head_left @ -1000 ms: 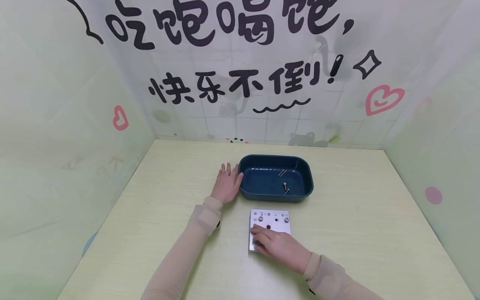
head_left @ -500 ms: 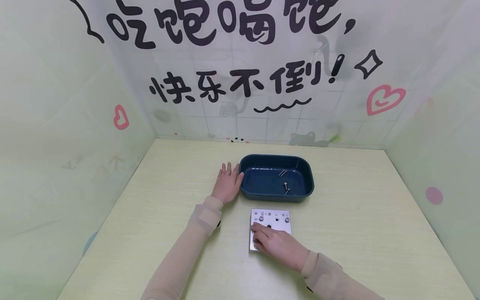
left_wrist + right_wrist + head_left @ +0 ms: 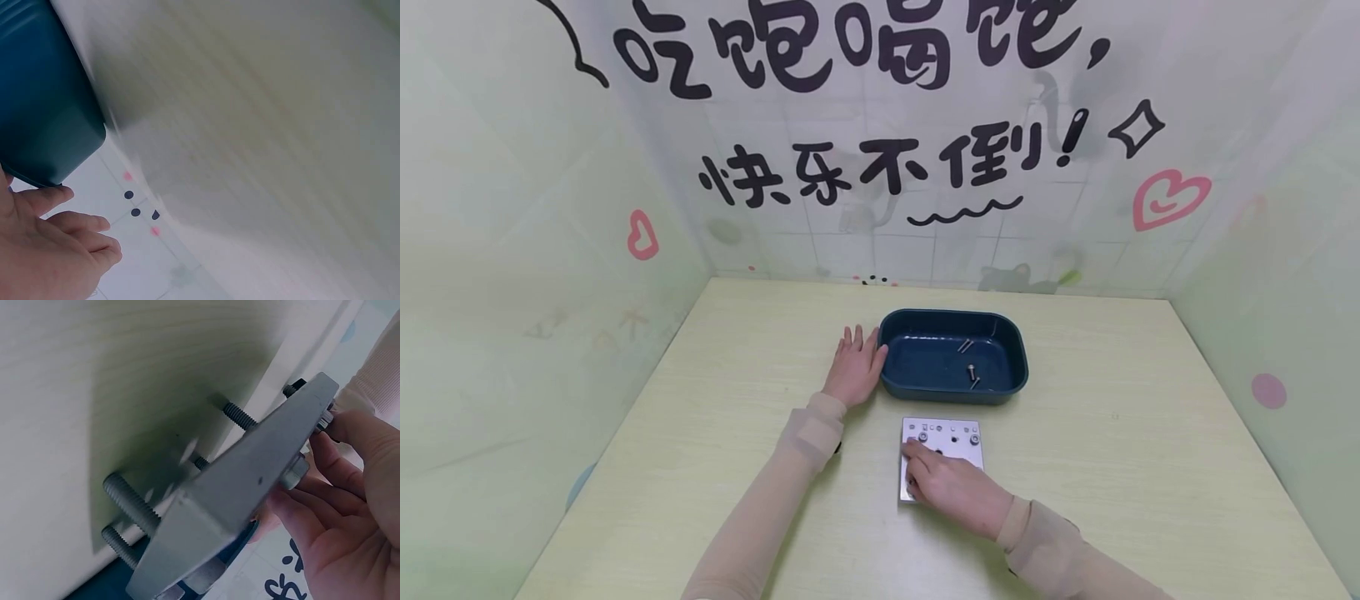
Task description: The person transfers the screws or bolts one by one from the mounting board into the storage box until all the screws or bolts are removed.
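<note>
A silver metal plate (image 3: 955, 454) with several holes stands raised over the table, with threaded screw shanks (image 3: 131, 503) poking out underneath. Two socket-head screws (image 3: 922, 437) sit in its far part. My right hand (image 3: 962, 492) reaches over the plate's near left side. In the right wrist view its thumb and a finger pinch the head of a screw (image 3: 324, 420) at the plate's corner, and other fingers lie close to a second screw head (image 3: 295, 472). My left hand (image 3: 854, 371) rests with straight fingers against the left side of a dark blue tray (image 3: 951, 396).
Inside the tray lie several loose screws (image 3: 972, 372). The tray stands just behind the plate on the pale wooden table (image 3: 775, 350). A printed cloth wall (image 3: 820, 250) closes off the back, and further walls stand at both sides.
The fingers of my right hand have shifted slightly at the screw, and the right wrist has moved a little up and left. My left hand, the tray and the plate stay put.
</note>
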A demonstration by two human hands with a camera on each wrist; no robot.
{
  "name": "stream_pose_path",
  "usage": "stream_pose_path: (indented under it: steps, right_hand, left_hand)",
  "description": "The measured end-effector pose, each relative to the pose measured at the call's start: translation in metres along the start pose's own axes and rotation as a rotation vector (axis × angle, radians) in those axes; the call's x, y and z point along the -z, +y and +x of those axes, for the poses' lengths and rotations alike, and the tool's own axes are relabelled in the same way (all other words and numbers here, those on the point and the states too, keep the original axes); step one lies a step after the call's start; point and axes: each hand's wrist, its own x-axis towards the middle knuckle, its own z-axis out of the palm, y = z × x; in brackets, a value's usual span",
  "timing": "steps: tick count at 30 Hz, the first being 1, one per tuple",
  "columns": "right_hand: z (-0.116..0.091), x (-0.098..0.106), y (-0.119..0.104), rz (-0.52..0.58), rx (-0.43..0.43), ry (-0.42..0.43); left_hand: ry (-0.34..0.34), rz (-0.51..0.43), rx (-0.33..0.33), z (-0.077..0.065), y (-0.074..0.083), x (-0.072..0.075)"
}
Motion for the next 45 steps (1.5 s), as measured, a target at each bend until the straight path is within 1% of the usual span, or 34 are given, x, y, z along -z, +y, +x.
stream_pose_path:
  steps: [8, 13, 18, 21, 25, 33, 39, 45]
  right_hand:
    - [-0.001, -0.003, 0.0, -0.095, 0.043, 0.0]
    - [-0.001, -0.003, 0.001, -0.121, 0.056, 0.009]
    - [-0.002, 0.0, 0.001, -0.092, 0.048, 0.051]
    - [-0.002, 0.002, 0.003, -0.059, 0.034, 0.078]
    - [-0.002, 0.004, 0.006, -0.029, 0.031, 0.099]
    - [0.0, 0.009, 0.014, 0.032, 0.026, 0.152]
    - [0.002, 0.015, 0.024, 0.101, -0.024, 0.179]
    - [0.004, 0.021, 0.043, 0.147, -0.088, 0.215]
  left_hand:
    - [-0.004, 0.007, 0.002, 0.0, -0.002, -0.002]
    - [-0.002, -0.008, -0.003, 0.001, -0.004, -0.004]
    - [0.024, -0.036, -0.022, 0.001, -0.003, -0.004]
    - [0.027, -0.018, -0.023, 0.001, -0.001, -0.002]
    - [0.009, 0.009, -0.008, 0.002, -0.002, -0.002]
    - [0.008, 0.006, -0.006, 0.002, -0.001, -0.001]
    - [-0.004, 0.009, -0.003, 0.002, -0.001, -0.001]
    - [-0.011, 0.017, 0.0, 0.004, -0.003, -0.003]
